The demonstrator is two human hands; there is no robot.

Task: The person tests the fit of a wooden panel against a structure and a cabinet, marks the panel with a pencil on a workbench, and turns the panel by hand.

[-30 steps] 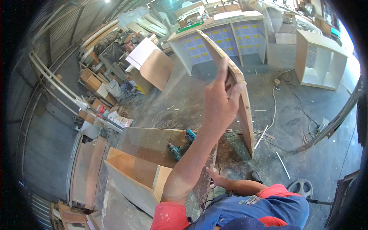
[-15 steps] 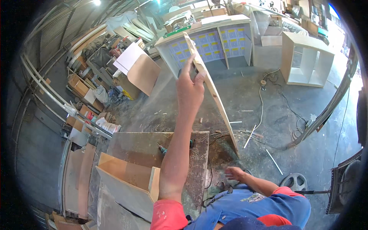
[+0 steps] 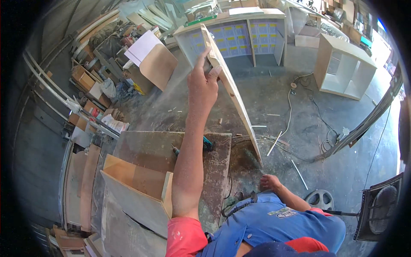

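My left hand point(image 3: 204, 83), arm stretched far out, grips the upper part of a long wooden board point(image 3: 236, 98) between fingers and thumb. The board is seen nearly edge-on and slants from the far left down toward me. Just below its near end is my right hand point(image 3: 269, 182), fingers curled in; whether something small sits in them I cannot make out. Under my left forearm, partly hidden, a teal power drill point(image 3: 208, 144) lies on a worn worktable point(image 3: 216, 171). An open-topped wooden box point(image 3: 137, 184) stands on that table, left of my arm.
A large cabinet carcass point(image 3: 252, 40) stands at the back, with a smaller white-sided cabinet point(image 3: 344, 68) to its right. Cables point(image 3: 289, 105) and thin white strips point(image 3: 299, 174) lie on the floor. A black fan point(image 3: 381, 207) is at the lower right. Stacked scrap and panels point(image 3: 152, 55) crowd the left.
My left hand and the board have shifted slightly left and upward in view. My right hand has gone from spread fingers to curled ones, near the board's lower end. The view has tilted a little.
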